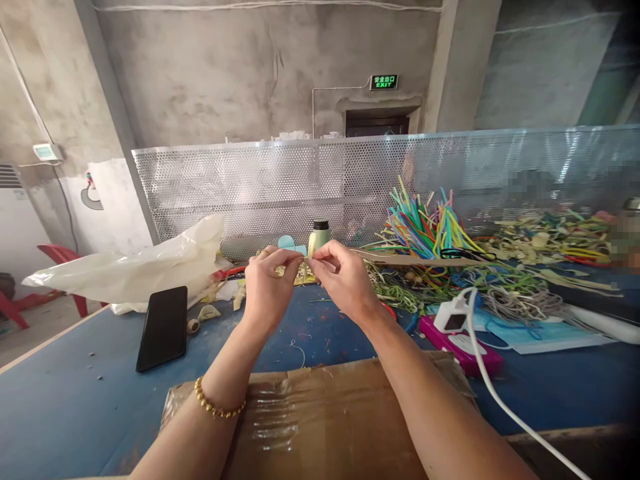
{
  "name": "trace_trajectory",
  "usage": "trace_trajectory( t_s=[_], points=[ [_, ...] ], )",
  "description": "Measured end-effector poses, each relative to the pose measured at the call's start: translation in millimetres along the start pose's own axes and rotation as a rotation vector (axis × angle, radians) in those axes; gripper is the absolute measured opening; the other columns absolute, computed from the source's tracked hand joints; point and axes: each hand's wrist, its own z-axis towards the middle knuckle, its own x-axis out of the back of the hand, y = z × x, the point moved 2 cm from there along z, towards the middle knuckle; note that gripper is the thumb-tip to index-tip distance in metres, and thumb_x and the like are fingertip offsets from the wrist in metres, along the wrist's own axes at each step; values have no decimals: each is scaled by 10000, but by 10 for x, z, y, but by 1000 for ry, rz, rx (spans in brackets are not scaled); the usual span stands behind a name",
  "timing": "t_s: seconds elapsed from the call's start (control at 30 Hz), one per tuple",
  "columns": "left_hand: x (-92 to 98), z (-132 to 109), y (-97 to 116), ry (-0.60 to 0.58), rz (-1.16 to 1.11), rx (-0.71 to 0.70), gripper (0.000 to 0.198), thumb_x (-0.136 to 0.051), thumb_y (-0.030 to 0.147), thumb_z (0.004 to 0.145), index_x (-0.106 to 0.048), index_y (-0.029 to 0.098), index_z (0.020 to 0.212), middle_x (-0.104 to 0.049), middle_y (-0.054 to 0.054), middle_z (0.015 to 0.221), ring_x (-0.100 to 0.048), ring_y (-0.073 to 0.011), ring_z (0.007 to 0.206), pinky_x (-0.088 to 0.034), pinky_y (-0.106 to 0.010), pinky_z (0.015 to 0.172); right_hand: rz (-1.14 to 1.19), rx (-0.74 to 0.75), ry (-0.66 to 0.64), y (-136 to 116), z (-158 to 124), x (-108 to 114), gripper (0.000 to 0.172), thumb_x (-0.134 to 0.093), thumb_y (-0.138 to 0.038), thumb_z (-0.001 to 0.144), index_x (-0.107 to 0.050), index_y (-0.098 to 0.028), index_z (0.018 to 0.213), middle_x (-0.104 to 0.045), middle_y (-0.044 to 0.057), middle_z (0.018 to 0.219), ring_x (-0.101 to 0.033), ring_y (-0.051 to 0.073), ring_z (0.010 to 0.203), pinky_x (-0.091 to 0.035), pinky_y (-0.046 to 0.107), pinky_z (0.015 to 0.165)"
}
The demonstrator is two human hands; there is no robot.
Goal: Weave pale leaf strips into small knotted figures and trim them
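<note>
My left hand (pixel 267 283) and my right hand (pixel 340 277) meet above the blue table (pixel 75 400), fingers pinched together. Between them they hold a thin pale strip (pixel 303 265), which is small and partly hidden by the fingertips. A long tan strip (pixel 410 260) runs from my right hand off to the right. A gold bead bracelet (pixel 217 407) sits on my left wrist. Both forearms reach over a taped cardboard box (pixel 310 420) at the near edge.
A black phone (pixel 163 327) and a pale plastic bag (pixel 150 267) lie on the left. A green bottle (pixel 319 237) stands behind my hands. Colourful strips (pixel 425 227) pile up on the right, near a pink device (pixel 465 347) with a white cable (pixel 500 400). A perforated metal screen (pixel 250 187) backs the table.
</note>
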Motion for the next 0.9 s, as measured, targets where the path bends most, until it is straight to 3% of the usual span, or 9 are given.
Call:
trace_trajectory(
  t_s=[0.1,0.23,0.43,0.57,0.7,0.9],
  points=[
    [-35,10,-38,-120,-172,103,112,-615,198,803,-699,183,730,-662,-21,702,-558,-157,687,-424,-297,688,106,-81,-65,18,7,5,171,-649,-326,833,-582,-178,883,-616,-6,672,-576,119,560,-464,251,521],
    [-62,19,-114,-186,-267,160,104,-616,219,797,-664,165,722,-651,-19,703,-552,-136,669,-422,-274,647,152,-93,-178,23,8,-6,158,-616,-313,864,-624,-160,903,-613,-10,629,-577,113,546,-471,243,517],
    [-21,30,-130,-223,-121,137,151,-576,191,800,-590,184,651,-618,-4,626,-534,-126,612,-392,-262,597,-12,-88,-166,33,-1,-8,115,-613,-274,850,-597,-167,810,-640,10,648,-608,129,557,-475,256,522],
    [7,46,-96,-322,-285,185,142,-576,224,816,-624,175,692,-654,-27,683,-581,-141,681,-433,-271,670,15,-18,-204,-19,-10,5,73,-576,-242,855,-570,-185,810,-631,-3,663,-588,120,578,-469,254,541],
    [13,44,-82,-308,-326,187,131,-584,229,813,-623,168,704,-630,-23,693,-552,-133,681,-421,-267,661,96,-28,-222,-67,-21,-7,37,-560,-214,824,-528,-201,811,-573,-33,613,-546,113,555,-444,246,527],
    [3,30,-46,-302,-237,171,159,-591,195,780,-568,171,625,-528,15,610,-428,-104,592,-324,-250,562,-81,-7,-105,-75,-33,-39,84,-562,-158,721,-519,-206,775,-546,-38,604,-503,111,545,-388,239,509]
  ],
)
